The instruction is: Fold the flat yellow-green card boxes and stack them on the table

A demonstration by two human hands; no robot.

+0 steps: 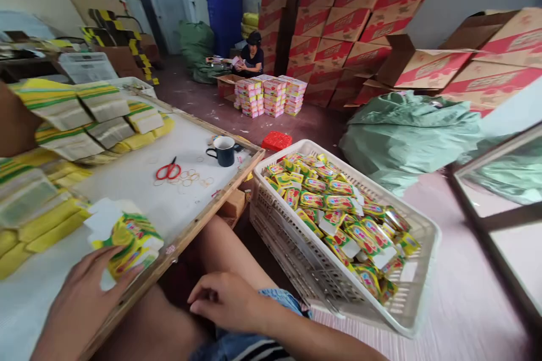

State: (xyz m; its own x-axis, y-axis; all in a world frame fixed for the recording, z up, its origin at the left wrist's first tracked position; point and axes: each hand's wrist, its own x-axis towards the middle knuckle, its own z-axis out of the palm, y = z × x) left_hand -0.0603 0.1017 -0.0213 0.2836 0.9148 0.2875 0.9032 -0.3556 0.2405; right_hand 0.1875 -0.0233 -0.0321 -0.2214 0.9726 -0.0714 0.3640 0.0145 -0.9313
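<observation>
My left hand [91,285] grips a yellow and green printed carton [133,237] at the near edge of the table, thumb on one side and fingers on the other. White flaps stick out from the carton; whether it is one piece or several together I cannot tell. Over my lap, my right hand [224,300] is loosely curled, and no object shows in it. To its right stands a white plastic crate [292,237] heaped with small yellow, green and red packs [339,203]. Banded stacks of flat cartons [68,110] are piled on the table's left side.
Red-handled scissors [168,171], rubber bands [188,179] and a dark mug [224,151] lie on the wood-edged white table [139,189]. Beyond are a red container [276,141], stacked pink boxes [271,96], a seated person [253,59], green sacks [406,130] and cardboard boxes [339,28].
</observation>
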